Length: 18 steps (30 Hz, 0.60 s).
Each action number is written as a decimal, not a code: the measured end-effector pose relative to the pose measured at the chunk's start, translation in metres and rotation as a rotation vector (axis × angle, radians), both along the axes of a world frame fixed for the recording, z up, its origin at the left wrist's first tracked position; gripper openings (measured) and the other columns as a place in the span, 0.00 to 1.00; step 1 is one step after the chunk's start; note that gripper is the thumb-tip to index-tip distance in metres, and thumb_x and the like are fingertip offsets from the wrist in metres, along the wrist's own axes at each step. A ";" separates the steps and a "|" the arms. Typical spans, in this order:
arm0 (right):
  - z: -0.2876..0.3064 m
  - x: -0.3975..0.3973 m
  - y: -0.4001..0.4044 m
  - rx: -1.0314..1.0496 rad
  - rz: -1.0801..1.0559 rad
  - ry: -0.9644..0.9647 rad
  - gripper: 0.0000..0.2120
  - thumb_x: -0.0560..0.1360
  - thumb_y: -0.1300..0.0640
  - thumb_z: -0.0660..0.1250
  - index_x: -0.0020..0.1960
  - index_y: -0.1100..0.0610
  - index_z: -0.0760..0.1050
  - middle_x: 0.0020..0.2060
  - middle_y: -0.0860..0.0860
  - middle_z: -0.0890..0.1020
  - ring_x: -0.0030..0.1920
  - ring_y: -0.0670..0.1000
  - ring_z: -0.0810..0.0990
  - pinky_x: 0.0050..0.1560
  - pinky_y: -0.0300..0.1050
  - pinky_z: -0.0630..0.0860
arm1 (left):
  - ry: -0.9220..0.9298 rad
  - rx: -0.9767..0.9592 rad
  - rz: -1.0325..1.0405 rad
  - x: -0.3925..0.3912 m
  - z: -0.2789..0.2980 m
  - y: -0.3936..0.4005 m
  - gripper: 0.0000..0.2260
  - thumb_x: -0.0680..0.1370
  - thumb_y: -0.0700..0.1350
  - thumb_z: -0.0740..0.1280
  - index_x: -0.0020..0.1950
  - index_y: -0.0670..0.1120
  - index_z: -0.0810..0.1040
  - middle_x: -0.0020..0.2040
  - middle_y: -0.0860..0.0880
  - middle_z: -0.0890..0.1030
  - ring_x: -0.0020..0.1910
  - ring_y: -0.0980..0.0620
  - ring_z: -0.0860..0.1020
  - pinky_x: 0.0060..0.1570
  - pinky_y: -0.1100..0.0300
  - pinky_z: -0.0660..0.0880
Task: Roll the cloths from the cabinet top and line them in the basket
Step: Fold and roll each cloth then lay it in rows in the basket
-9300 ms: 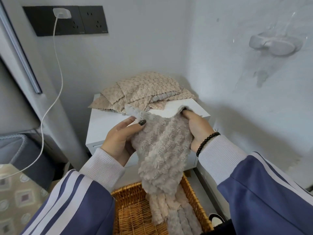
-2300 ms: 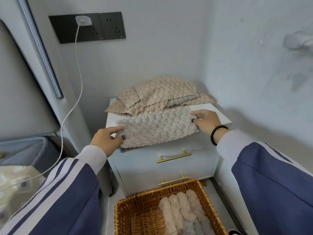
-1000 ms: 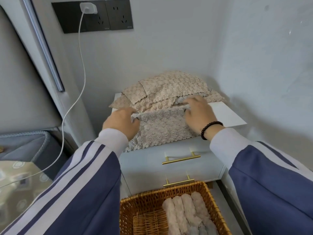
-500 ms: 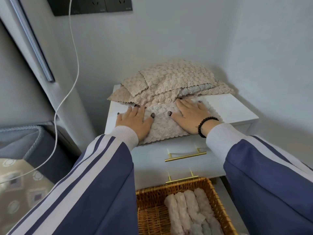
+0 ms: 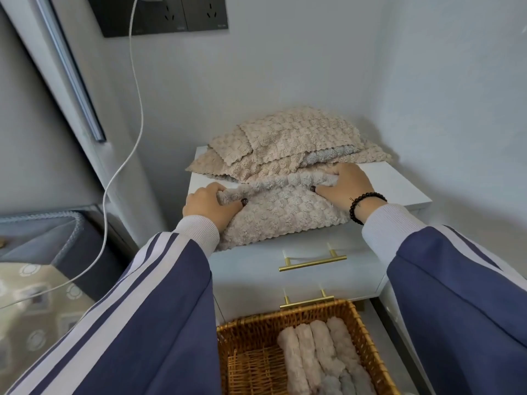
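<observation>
A beige fluffy cloth (image 5: pixel 285 215) lies spread on the white cabinet top (image 5: pixel 399 186), its near edge hanging slightly over the front. Its far edge is turned over into a thin roll. My left hand (image 5: pixel 208 205) grips the roll's left end and my right hand (image 5: pixel 346 185) grips its right end, fingers curled over it. Behind lies a pile of more beige and grey cloths (image 5: pixel 293 143). Below, the wicker basket (image 5: pixel 368 349) holds several rolled cloths (image 5: pixel 316 357) lined side by side on its right half.
The cabinet stands in a corner with walls behind and to the right; two gold drawer handles (image 5: pixel 312 262) face me. A white charging cable (image 5: pixel 137 115) hangs from a black wall socket (image 5: pixel 165 15) on the left. A grey bed edge (image 5: pixel 42 240) sits lower left.
The cloth was laid flat and smoothed with both palms; now both hands have curled over its far edge and started a roll toward me.
</observation>
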State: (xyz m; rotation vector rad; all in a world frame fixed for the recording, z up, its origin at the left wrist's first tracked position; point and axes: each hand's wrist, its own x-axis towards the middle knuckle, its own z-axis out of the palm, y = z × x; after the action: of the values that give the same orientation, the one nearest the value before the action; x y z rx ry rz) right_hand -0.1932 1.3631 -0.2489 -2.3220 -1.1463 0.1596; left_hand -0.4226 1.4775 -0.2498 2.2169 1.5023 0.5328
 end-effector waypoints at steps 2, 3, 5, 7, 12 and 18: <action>0.006 0.000 -0.007 0.061 -0.011 0.041 0.16 0.70 0.50 0.73 0.47 0.60 0.72 0.43 0.52 0.75 0.43 0.53 0.74 0.40 0.44 0.70 | 0.006 -0.093 -0.032 -0.006 0.007 -0.003 0.21 0.73 0.57 0.71 0.60 0.47 0.77 0.54 0.45 0.79 0.52 0.44 0.76 0.50 0.55 0.73; 0.009 -0.001 -0.012 0.100 -0.019 0.058 0.16 0.70 0.51 0.74 0.41 0.57 0.68 0.37 0.50 0.71 0.37 0.50 0.69 0.35 0.42 0.66 | -0.005 -0.120 -0.053 -0.010 0.010 -0.003 0.17 0.72 0.57 0.72 0.53 0.47 0.78 0.50 0.44 0.79 0.46 0.46 0.76 0.44 0.57 0.72; 0.014 -0.003 -0.024 0.151 -0.017 0.117 0.20 0.68 0.54 0.76 0.37 0.54 0.63 0.33 0.47 0.67 0.34 0.47 0.65 0.32 0.41 0.61 | -0.076 -0.169 -0.084 -0.019 0.014 -0.007 0.16 0.70 0.56 0.75 0.39 0.48 0.73 0.40 0.46 0.75 0.39 0.48 0.72 0.36 0.58 0.67; 0.020 -0.003 -0.037 0.171 -0.006 0.194 0.17 0.68 0.55 0.77 0.42 0.54 0.68 0.40 0.47 0.72 0.43 0.49 0.71 0.39 0.41 0.66 | -0.227 -0.232 -0.076 -0.030 0.014 -0.013 0.14 0.68 0.51 0.78 0.40 0.47 0.74 0.39 0.49 0.75 0.38 0.49 0.72 0.38 0.59 0.68; 0.040 -0.004 -0.074 0.179 0.029 0.476 0.31 0.61 0.52 0.81 0.60 0.57 0.75 0.58 0.48 0.73 0.60 0.49 0.72 0.60 0.41 0.69 | -0.811 -0.562 -0.084 -0.054 0.029 -0.038 0.13 0.70 0.34 0.73 0.52 0.43 0.80 0.41 0.47 0.85 0.41 0.48 0.84 0.42 0.56 0.82; 0.071 -0.018 -0.117 0.406 0.154 1.104 0.42 0.52 0.62 0.84 0.63 0.64 0.71 0.54 0.57 0.83 0.58 0.54 0.80 0.57 0.50 0.77 | -1.028 -0.654 -0.157 -0.074 0.063 -0.081 0.06 0.77 0.37 0.65 0.52 0.41 0.78 0.41 0.44 0.85 0.39 0.47 0.84 0.42 0.50 0.82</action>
State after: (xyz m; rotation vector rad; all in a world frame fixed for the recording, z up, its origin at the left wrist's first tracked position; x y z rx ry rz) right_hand -0.2109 1.2461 -0.1778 -1.3899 -0.6617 1.0079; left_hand -0.4968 1.3967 -0.1867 1.1976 0.7663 0.8045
